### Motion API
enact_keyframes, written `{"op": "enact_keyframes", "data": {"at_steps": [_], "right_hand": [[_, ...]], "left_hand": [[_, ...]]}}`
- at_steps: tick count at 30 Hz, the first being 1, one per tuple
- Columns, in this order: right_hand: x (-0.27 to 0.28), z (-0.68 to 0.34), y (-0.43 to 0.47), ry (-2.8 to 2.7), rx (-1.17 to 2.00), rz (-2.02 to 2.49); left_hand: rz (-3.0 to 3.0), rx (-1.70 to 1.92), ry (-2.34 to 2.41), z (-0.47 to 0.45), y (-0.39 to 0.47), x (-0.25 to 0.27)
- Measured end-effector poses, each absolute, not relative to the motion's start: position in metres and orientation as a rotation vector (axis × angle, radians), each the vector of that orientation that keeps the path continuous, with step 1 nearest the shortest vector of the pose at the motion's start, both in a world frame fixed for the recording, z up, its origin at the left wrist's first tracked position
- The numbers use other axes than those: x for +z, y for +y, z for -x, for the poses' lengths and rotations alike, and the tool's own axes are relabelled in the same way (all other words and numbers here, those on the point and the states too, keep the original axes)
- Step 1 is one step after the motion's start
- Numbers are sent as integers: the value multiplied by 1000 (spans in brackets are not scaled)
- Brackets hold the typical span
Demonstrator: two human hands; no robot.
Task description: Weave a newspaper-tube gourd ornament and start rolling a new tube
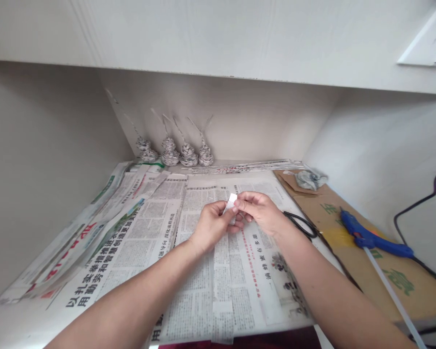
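Both hands meet above the newspaper-covered table, pinching a narrow newspaper strip. My left hand is closed on the strip from the left, its thumb on top. From the right, my right hand grips the strip's upper end between thumb and fingers. The strip's short white end sticks up between the hands. A long newspaper strip runs below them toward the near table edge; whether it is the same piece I cannot tell. Newspaper sheets lie flat beneath.
Several gourd-shaped woven paper pieces stand at the back wall, beside thin rolled paper sticks. Black-handled scissors lie right of my hands. A blue glue gun with a cord rests on cardboard. Stacked newspapers lie left.
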State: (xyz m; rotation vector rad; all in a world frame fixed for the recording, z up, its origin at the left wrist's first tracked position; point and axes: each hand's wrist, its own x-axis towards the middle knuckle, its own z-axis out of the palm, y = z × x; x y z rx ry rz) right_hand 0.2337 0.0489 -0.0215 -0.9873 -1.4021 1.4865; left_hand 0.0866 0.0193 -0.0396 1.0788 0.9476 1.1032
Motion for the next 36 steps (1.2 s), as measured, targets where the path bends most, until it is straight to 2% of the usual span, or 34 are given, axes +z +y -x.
{"op": "enact_keyframes", "data": {"at_steps": [21,29,36], "right_hand": [[-20,-231,48,-1234,1523,1020],[-19,-235,47,-1412,1597,975],[-24,-235,49,-1256,1629,995]], "left_hand": [[-1183,1056,919,-89,17,-43],[-1165,1055,903,-89,17,-42],[-1305,1036,923,-86,18,-44]]}}
